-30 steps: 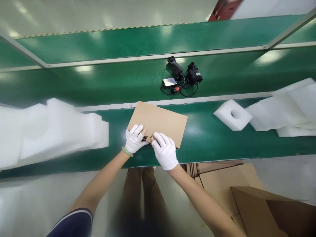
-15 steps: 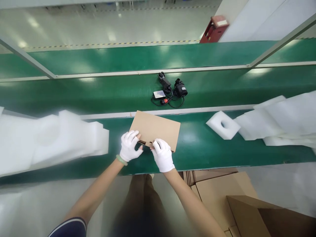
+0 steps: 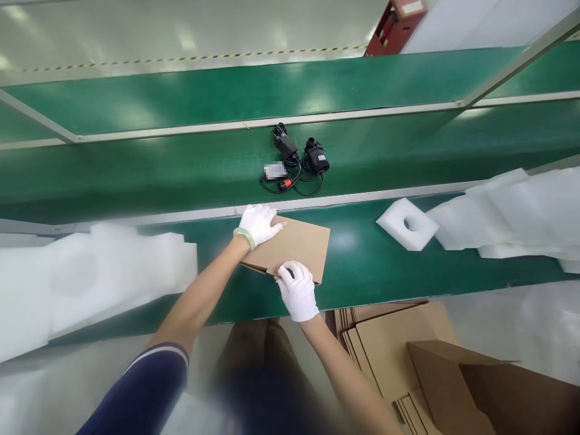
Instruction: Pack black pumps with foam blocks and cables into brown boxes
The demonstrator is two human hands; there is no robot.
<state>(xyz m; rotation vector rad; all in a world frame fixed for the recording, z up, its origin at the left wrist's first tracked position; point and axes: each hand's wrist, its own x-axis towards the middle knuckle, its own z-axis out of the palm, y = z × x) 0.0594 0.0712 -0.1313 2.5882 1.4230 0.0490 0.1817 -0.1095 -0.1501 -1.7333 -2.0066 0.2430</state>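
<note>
A flattened brown cardboard box (image 3: 301,241) lies tilted on the near green surface, with a dark slit showing along its near edge. My left hand (image 3: 258,225), in a white glove with bare fingertips, rests over the box's far left corner, fingers together and thumb spread out. A pale green bangle circles that wrist. My right hand (image 3: 298,293), also gloved, is closed with its fingers and thumb pinching the near edge of the box. Beyond the box lie a black pump (image 3: 316,158) and a black adapter with coiled cable (image 3: 285,145).
White foam pieces (image 3: 122,278) are piled at the left, and more foam sheets (image 3: 521,211) at the right. A single foam block with a hole (image 3: 403,226) lies nearer. Below the right edge are stacked flat cardboard (image 3: 408,338) and an open carton (image 3: 448,386).
My left hand has moved from the near edge of the box up to its far left corner. My right hand stays at the near edge, where the gap looks narrower.
</note>
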